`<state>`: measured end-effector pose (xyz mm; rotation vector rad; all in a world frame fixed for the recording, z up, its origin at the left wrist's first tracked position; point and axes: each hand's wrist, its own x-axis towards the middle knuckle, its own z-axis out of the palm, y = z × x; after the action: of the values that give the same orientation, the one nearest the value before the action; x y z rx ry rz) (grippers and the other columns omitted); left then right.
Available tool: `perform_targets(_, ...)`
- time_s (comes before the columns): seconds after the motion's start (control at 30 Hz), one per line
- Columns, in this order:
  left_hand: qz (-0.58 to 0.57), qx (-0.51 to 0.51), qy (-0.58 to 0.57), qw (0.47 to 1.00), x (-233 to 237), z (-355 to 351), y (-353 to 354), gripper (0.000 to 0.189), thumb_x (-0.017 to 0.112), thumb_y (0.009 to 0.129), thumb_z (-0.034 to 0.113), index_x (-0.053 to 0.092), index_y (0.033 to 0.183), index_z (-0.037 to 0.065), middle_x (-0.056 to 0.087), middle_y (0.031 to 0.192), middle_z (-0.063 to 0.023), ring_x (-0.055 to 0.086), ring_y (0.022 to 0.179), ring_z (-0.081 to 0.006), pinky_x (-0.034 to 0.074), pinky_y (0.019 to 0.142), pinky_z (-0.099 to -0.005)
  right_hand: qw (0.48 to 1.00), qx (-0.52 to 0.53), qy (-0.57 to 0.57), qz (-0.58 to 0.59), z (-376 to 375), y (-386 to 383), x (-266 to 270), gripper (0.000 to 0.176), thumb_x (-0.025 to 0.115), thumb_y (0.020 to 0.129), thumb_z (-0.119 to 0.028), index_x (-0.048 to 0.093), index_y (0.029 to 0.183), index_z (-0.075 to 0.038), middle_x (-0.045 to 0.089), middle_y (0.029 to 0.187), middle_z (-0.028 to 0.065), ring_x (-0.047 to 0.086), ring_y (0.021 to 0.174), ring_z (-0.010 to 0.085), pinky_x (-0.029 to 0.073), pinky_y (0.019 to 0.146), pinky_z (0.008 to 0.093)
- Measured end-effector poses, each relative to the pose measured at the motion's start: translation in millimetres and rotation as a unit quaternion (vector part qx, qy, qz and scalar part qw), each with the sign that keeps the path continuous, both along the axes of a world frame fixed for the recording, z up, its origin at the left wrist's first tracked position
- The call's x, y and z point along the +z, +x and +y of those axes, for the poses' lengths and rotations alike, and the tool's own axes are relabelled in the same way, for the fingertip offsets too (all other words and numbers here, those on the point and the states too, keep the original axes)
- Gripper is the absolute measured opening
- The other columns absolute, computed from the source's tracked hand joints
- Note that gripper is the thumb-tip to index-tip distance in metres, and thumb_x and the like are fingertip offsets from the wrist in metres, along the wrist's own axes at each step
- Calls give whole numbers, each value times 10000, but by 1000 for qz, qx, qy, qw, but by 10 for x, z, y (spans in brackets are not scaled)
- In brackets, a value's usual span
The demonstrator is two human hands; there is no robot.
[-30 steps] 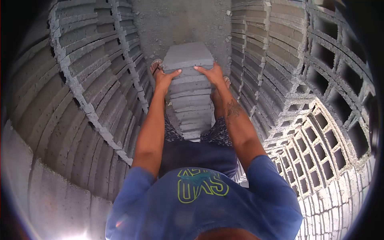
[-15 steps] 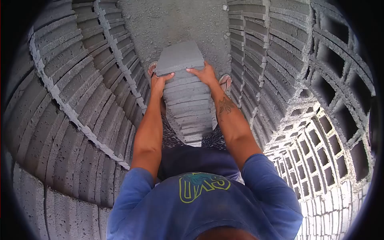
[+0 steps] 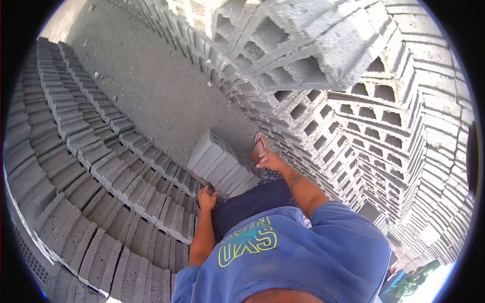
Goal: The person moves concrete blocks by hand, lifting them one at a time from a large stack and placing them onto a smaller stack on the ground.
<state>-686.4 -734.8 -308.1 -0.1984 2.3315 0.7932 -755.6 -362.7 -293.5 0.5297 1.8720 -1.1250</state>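
A short stack of grey concrete blocks (image 3: 217, 164) stands on the ground between my legs, its top block flush with the ones below. My left hand (image 3: 206, 198) hangs low beside the stack's left side, thumb and fingers apart around a dark gap, apart from the blocks as far as I can see. To the right of the stack, my right hand (image 3: 270, 160) is held above my sandalled foot (image 3: 260, 144). Its fingers are loosely bent and spread, with nothing visible in them.
Long rows of stacked concrete blocks (image 3: 108, 189) curve along my left. On the right rises a high wall of hollow blocks (image 3: 323, 118), close to my arm. A strip of dusty ground (image 3: 146, 76) with small rubble runs ahead between them.
Both hands have let go of the top block on the stack and drawn back, one to each side. My view has swung toward the right, showing more of the hollow-block wall.
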Motion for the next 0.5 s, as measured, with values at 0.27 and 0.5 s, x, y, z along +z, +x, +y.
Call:
perform_targets(0.27,172,122,76,975,1442,606,-1685,358,682,853,194,627,1093,-66,661,998,-159,632,907,-226,503,818,-325,978,2,27,209,1105,407,350,534,827,650,-286,650,1111,-84,692,900,123,653,848,299,501,751,404)
perform_targets(0.5,487,-50,326,809,3895,2756,-3246,268,544,962,148,605,1099,-74,653,997,-188,633,896,-234,496,852,-358,959,-151,88,222,1279,245,898,540,771,718,-386,629,1127,-64,692,891,132,657,909,319,509,753,432)
